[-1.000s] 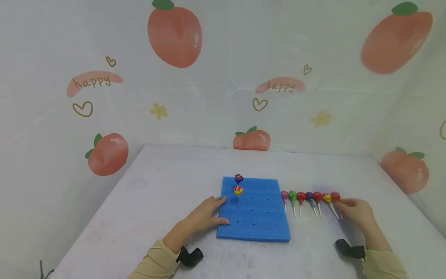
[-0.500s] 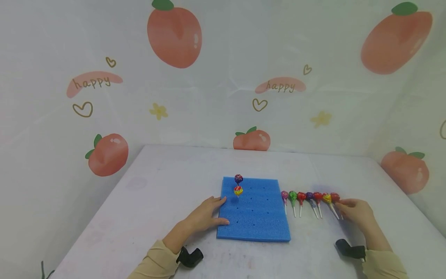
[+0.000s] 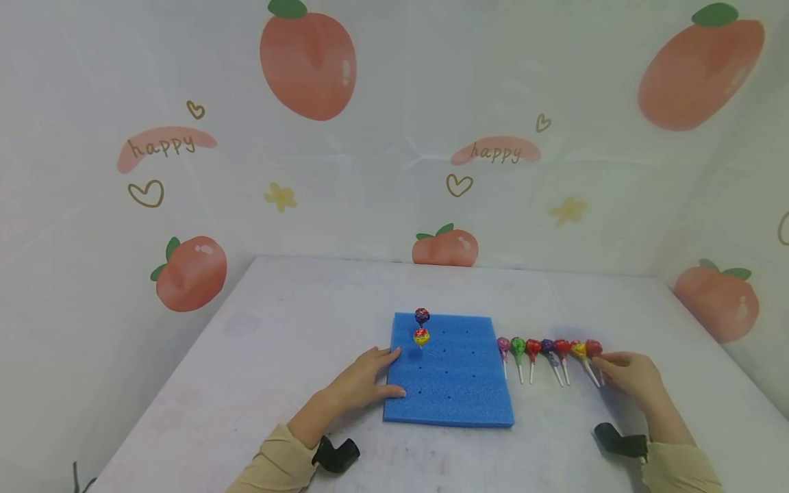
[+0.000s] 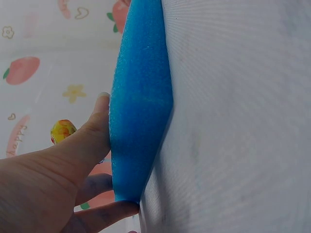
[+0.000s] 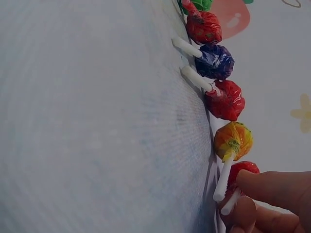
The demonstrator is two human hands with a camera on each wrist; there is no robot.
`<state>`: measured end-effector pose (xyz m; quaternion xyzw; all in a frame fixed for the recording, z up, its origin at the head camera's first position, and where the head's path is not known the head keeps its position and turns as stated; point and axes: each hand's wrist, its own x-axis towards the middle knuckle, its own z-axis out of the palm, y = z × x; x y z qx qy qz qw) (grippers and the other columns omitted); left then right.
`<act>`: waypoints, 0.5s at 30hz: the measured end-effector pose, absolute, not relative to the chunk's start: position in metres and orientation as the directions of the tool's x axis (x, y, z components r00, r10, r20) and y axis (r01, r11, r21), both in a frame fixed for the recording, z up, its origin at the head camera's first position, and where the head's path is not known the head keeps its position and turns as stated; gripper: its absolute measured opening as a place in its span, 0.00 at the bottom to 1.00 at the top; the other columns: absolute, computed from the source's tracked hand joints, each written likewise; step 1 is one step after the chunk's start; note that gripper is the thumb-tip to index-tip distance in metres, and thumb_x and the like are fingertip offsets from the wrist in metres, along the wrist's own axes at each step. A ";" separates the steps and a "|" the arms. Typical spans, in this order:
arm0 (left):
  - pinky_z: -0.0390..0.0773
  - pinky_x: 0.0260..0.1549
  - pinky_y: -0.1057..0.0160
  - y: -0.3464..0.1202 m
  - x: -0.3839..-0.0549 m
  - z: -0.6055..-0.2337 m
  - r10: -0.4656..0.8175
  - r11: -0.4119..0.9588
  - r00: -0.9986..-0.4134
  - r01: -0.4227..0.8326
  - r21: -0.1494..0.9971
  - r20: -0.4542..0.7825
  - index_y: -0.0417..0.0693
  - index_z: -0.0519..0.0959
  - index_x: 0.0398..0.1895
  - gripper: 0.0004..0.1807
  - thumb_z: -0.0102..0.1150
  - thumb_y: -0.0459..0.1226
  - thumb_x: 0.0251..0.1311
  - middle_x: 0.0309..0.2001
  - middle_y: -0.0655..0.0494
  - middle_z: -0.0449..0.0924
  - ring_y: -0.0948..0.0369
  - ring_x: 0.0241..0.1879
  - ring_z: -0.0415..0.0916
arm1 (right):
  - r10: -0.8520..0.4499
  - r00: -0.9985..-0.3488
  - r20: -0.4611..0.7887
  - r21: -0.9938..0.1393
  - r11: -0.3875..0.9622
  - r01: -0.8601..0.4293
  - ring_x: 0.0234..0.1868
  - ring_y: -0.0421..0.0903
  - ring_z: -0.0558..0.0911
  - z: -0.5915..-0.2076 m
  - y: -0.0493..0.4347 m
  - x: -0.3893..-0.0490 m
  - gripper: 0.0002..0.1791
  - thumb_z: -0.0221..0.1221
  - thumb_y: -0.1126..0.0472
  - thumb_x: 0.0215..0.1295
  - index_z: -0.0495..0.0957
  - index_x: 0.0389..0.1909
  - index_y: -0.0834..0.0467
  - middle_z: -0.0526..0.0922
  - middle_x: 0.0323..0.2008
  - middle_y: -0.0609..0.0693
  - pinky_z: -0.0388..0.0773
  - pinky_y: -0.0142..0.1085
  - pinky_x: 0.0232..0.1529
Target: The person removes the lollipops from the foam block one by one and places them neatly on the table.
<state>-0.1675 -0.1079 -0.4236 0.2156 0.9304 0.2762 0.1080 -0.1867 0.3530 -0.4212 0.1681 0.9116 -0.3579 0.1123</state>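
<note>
A blue foam board [image 3: 459, 404] dotted with small holes lies on the table. My left hand [image 3: 365, 381] rests at its left edge, thumb and fingers fairly straight and touching it. Two wrapped lollipops stand upright near the board's back left: a dark purple one [image 3: 422, 315] and a yellow-red one [image 3: 421, 336]. To the right, my right hand [image 3: 631, 373] pinches a red lollipop [image 5: 245, 167] at the end of a row. Beside it lies a yellow lollipop [image 5: 233, 138], its stick crossing close to the held one. The right wrist view partly hides the held stick behind fingers.
Left of the pinched lollipop lie several others, including a purple one [image 3: 548, 346], a green one [image 3: 518, 345] and a pink one [image 3: 503, 344] close to the board's right edge. A white fruit-print curtain [image 3: 370, 198] hangs behind the white table [image 3: 296, 301].
Almost nothing has changed. Both hands keep their places, and the head of the red lollipop at the right hand shifts only very slightly.
</note>
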 end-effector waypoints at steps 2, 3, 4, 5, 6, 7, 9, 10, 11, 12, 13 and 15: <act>0.59 0.65 0.40 -0.108 -0.167 -0.424 0.461 0.755 -0.884 0.341 0.561 -0.083 0.41 0.60 0.68 0.42 0.61 0.53 0.55 0.68 0.41 0.61 0.40 0.70 0.53 | 0.225 -0.921 -0.317 -0.615 0.691 0.380 0.39 0.52 0.77 -0.420 0.353 -0.185 0.41 0.55 0.40 0.62 0.66 0.56 0.75 0.77 0.45 0.71 0.78 0.44 0.39; 0.59 0.65 0.40 -0.108 -0.167 -0.424 0.461 0.754 -0.884 0.341 0.561 -0.083 0.41 0.60 0.68 0.42 0.61 0.53 0.55 0.68 0.41 0.61 0.40 0.70 0.53 | 0.223 -0.924 -0.311 -0.615 0.694 0.374 0.39 0.52 0.77 -0.418 0.353 -0.185 0.41 0.54 0.40 0.62 0.67 0.56 0.75 0.77 0.44 0.71 0.77 0.43 0.38; 0.59 0.65 0.40 -0.108 -0.167 -0.424 0.461 0.754 -0.884 0.339 0.563 -0.084 0.41 0.60 0.68 0.42 0.61 0.53 0.55 0.68 0.41 0.61 0.40 0.70 0.53 | 0.221 -0.925 -0.309 -0.615 0.696 0.372 0.39 0.52 0.77 -0.417 0.352 -0.184 0.41 0.54 0.39 0.62 0.67 0.56 0.75 0.77 0.44 0.70 0.77 0.43 0.38; 0.59 0.65 0.40 -0.108 -0.167 -0.424 0.460 0.754 -0.884 0.338 0.564 -0.085 0.41 0.60 0.69 0.42 0.61 0.53 0.55 0.68 0.41 0.61 0.40 0.70 0.52 | 0.219 -0.927 -0.304 -0.613 0.700 0.366 0.40 0.53 0.76 -0.416 0.352 -0.183 0.41 0.53 0.39 0.62 0.67 0.56 0.75 0.77 0.45 0.71 0.76 0.42 0.37; 0.59 0.65 0.40 -0.108 -0.167 -0.424 0.459 0.754 -0.884 0.336 0.564 -0.087 0.41 0.60 0.69 0.42 0.61 0.53 0.55 0.69 0.41 0.61 0.40 0.70 0.52 | 0.219 -0.929 -0.300 -0.611 0.703 0.363 0.40 0.54 0.76 -0.414 0.352 -0.183 0.40 0.53 0.39 0.63 0.67 0.56 0.74 0.76 0.45 0.71 0.76 0.41 0.37; 0.59 0.65 0.40 -0.108 -0.167 -0.423 0.458 0.755 -0.885 0.335 0.564 -0.088 0.41 0.60 0.69 0.42 0.61 0.53 0.55 0.69 0.41 0.61 0.40 0.70 0.52 | 0.218 -0.930 -0.295 -0.609 0.707 0.359 0.41 0.54 0.75 -0.413 0.352 -0.182 0.41 0.52 0.39 0.63 0.67 0.56 0.74 0.76 0.45 0.71 0.76 0.41 0.37; 0.59 0.65 0.40 -0.109 -0.167 -0.423 0.457 0.755 -0.885 0.333 0.565 -0.089 0.41 0.60 0.69 0.42 0.61 0.53 0.55 0.69 0.41 0.61 0.40 0.70 0.52 | 0.223 -0.932 -0.287 -0.608 0.709 0.357 0.42 0.56 0.75 -0.411 0.351 -0.181 0.40 0.52 0.38 0.63 0.67 0.56 0.74 0.75 0.46 0.72 0.76 0.42 0.37; 0.59 0.65 0.40 -0.109 -0.167 -0.423 0.456 0.755 -0.885 0.332 0.565 -0.090 0.41 0.60 0.69 0.42 0.61 0.53 0.55 0.69 0.41 0.61 0.40 0.70 0.52 | 0.225 -0.933 -0.281 -0.610 0.709 0.355 0.41 0.56 0.75 -0.410 0.350 -0.181 0.40 0.52 0.38 0.63 0.67 0.56 0.74 0.74 0.46 0.72 0.76 0.42 0.37; 0.59 0.65 0.40 -0.109 -0.167 -0.423 0.457 0.756 -0.885 0.333 0.564 -0.090 0.41 0.60 0.69 0.42 0.61 0.53 0.55 0.69 0.41 0.61 0.40 0.70 0.52 | 0.230 -0.935 -0.271 -0.608 0.712 0.351 0.41 0.56 0.75 -0.409 0.349 -0.181 0.40 0.51 0.39 0.63 0.68 0.55 0.74 0.75 0.46 0.72 0.76 0.41 0.36; 0.59 0.65 0.40 -0.109 -0.167 -0.423 0.457 0.756 -0.885 0.334 0.563 -0.089 0.41 0.60 0.69 0.42 0.61 0.53 0.55 0.69 0.41 0.61 0.40 0.70 0.52 | 0.236 -0.935 -0.263 -0.607 0.713 0.351 0.41 0.56 0.75 -0.408 0.349 -0.180 0.39 0.52 0.39 0.64 0.68 0.55 0.73 0.75 0.45 0.72 0.76 0.40 0.35; 0.59 0.65 0.40 -0.109 -0.167 -0.423 0.457 0.756 -0.885 0.334 0.563 -0.089 0.41 0.60 0.69 0.42 0.61 0.53 0.55 0.69 0.41 0.61 0.40 0.70 0.52 | 0.242 -0.936 -0.254 -0.607 0.714 0.349 0.40 0.56 0.75 -0.408 0.348 -0.181 0.38 0.52 0.40 0.64 0.68 0.54 0.73 0.75 0.45 0.72 0.76 0.41 0.35; 0.59 0.65 0.40 -0.109 -0.167 -0.423 0.458 0.755 -0.885 0.337 0.562 -0.086 0.41 0.60 0.69 0.42 0.61 0.53 0.55 0.69 0.41 0.61 0.40 0.70 0.52 | 0.255 -0.936 -0.244 -0.604 0.715 0.352 0.41 0.58 0.74 -0.407 0.347 -0.180 0.37 0.51 0.41 0.64 0.68 0.54 0.73 0.74 0.47 0.73 0.76 0.43 0.36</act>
